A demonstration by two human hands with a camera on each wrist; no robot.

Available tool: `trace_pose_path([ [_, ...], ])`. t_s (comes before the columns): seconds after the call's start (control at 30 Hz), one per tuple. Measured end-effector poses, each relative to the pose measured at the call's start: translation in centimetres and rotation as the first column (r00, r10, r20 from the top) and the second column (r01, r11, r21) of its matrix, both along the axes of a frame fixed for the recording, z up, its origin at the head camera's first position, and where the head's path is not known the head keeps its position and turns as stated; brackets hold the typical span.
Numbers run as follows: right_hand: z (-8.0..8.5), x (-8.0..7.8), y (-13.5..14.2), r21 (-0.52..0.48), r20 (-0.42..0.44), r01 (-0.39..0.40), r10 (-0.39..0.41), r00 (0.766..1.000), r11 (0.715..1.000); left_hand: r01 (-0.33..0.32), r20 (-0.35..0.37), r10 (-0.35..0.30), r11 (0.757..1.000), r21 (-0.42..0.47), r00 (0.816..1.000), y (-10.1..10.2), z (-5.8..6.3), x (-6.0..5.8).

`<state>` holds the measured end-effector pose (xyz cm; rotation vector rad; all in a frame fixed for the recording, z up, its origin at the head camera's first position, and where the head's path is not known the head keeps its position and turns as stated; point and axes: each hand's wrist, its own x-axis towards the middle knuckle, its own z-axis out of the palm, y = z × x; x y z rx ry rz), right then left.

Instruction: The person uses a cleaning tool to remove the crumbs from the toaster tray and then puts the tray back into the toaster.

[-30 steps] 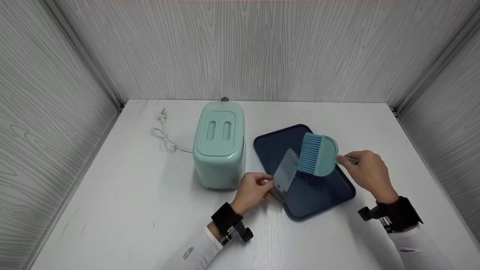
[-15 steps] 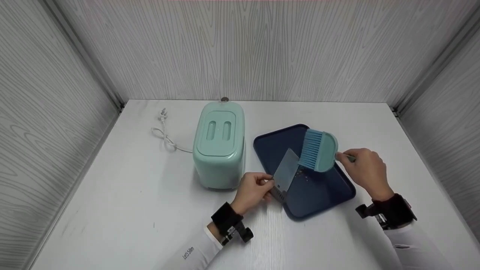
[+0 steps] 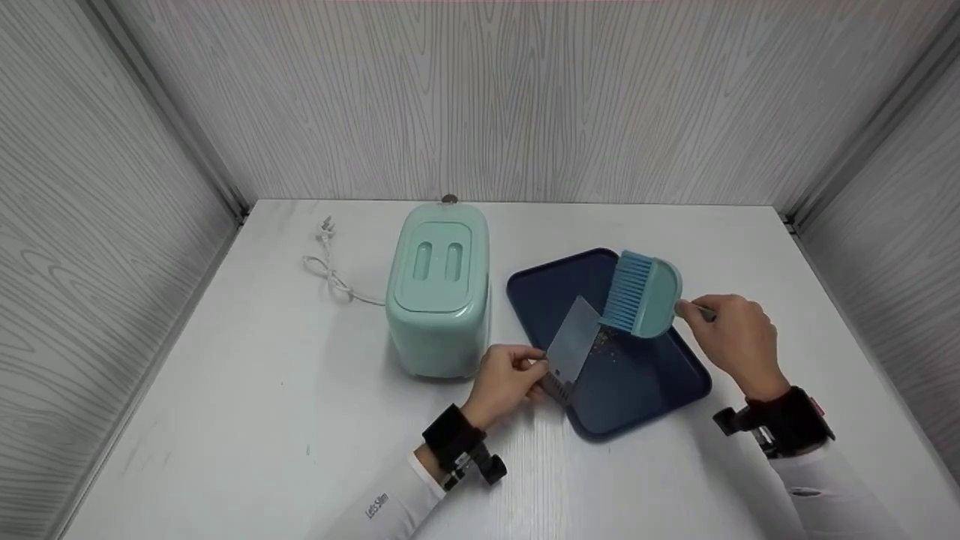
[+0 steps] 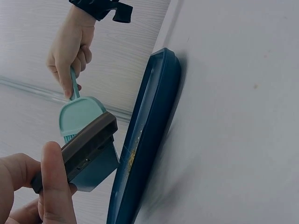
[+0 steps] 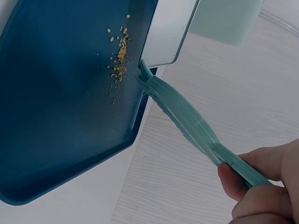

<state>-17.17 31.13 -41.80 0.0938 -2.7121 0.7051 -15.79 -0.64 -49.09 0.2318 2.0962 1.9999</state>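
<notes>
In the head view my left hand [image 3: 504,382] pinches a flat metal crumb tray [image 3: 574,339] by its dark grey end. The plate slants over the left part of a navy serving tray [image 3: 637,401]. My right hand [image 3: 735,341] grips the thin handle of a mint brush [image 3: 657,301] with blue bristles. Those bristles hang close by the plate's far corner, and in the right wrist view their tips meet its edge. Yellowish crumbs [image 5: 121,56] lie scattered on the navy tray beside the plate.
A mint toaster [image 3: 437,300] with a lid on top stands left of the navy tray. Its white cord [image 3: 330,274] lies knotted on the table further left. Grey wood-patterned walls [image 3: 480,97] enclose the white table [image 3: 225,390] at the back and sides.
My right hand has lifted the brush slightly away, toward the back of the navy tray. More crumbs show on the tray below the bristles. My left hand and the crumb tray stay put.
</notes>
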Motion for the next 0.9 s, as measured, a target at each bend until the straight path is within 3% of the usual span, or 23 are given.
trace_pose_path([
  [0.43, 0.5, 0.0, 0.7, -0.032, 0.004, -0.007, 0.007, 1.000, 0.999, -0.010, -0.008, 0.010, 1.000, 0.010, 1.000, 0.1, 0.0, -0.1],
  [0.9, 0.8, -0.7, -1.0, -0.035, -0.056, -0.034, 0.032, 0.998, 0.999, 0.007, 0.006, -0.007, 1.000, 0.012, 1.000, -0.1, 0.1, 0.1],
])
